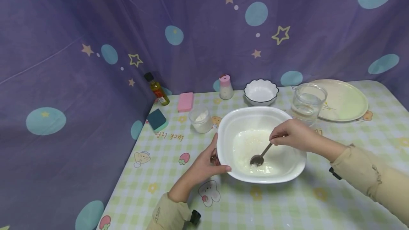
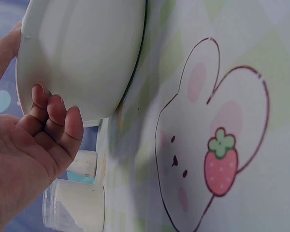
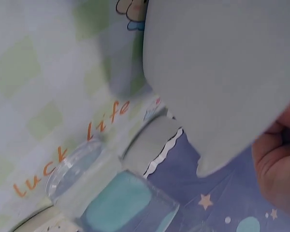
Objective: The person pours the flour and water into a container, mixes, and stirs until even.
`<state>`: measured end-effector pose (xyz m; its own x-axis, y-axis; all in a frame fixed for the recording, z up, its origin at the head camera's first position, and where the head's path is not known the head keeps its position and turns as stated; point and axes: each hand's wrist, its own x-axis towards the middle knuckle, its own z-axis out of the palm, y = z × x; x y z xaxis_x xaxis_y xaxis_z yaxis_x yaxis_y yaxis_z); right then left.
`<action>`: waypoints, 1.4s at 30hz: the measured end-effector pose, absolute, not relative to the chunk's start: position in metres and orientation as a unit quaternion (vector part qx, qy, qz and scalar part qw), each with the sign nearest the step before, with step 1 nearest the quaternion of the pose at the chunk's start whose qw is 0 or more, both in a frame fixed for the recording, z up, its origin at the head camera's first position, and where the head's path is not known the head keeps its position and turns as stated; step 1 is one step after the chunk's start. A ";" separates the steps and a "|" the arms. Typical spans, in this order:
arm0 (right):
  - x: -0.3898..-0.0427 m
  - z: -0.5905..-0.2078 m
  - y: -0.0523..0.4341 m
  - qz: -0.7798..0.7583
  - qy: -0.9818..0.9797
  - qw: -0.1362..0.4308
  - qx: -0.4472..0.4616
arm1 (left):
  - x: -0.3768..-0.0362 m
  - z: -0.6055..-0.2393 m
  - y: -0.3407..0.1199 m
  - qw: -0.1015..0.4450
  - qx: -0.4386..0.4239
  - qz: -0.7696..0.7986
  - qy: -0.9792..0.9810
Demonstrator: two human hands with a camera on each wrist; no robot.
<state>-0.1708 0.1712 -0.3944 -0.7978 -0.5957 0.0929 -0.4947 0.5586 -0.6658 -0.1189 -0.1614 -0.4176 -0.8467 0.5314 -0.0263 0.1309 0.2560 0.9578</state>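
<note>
A white basin (image 1: 223, 130) with a milky white wet mixture in it stands on the checked tablecloth. My left hand (image 1: 204, 166) grips its left end, thumb over the rim and fingers bent against the outer wall; the left wrist view shows those fingertips near the basin wall (image 2: 87, 53). Between thumb and fingers of my right hand (image 1: 294, 135) is the handle of a dark metal spoon (image 1: 258, 159), its bowl dipped in the mixture. Only part of the right hand (image 3: 280, 164) shows in the right wrist view, where the basin hides the spoon.
Behind the basin stand a jar of white powder (image 1: 202, 125), a pink-topped shaker (image 1: 226, 89), a scalloped bowl (image 1: 261, 91), a glass of water (image 1: 306, 107) and a plate (image 1: 351, 100). Further left are an oil bottle (image 1: 158, 91), a pink sponge (image 1: 185, 102) and a green sponge (image 1: 157, 120).
</note>
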 end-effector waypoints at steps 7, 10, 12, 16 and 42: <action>-0.171 -0.401 0.156 -0.356 0.884 0.024 -0.301 | -0.126 -0.436 -0.164 0.171 0.206 0.560 0.784; -0.172 -0.402 0.151 -0.358 0.886 0.011 -0.293 | -0.128 -0.444 -0.166 0.165 0.203 0.560 0.786; -0.173 -0.402 0.148 -0.355 0.889 0.002 -0.289 | -0.128 -0.445 -0.166 0.163 0.203 0.560 0.786; -0.176 -0.403 0.143 -0.342 0.896 -0.017 -0.283 | -0.128 -0.447 -0.167 0.159 0.208 0.562 0.785; -0.184 -0.386 0.174 -0.263 0.925 -0.053 -0.269 | -0.120 -0.418 -0.162 0.165 0.220 0.572 0.773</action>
<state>-0.1843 0.1742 -0.3860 -0.8494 -0.4698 0.2404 -0.5261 0.7169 -0.4575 -0.1198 -0.1620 -0.4185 -0.8489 0.5286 -0.0045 0.1506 0.2498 0.9565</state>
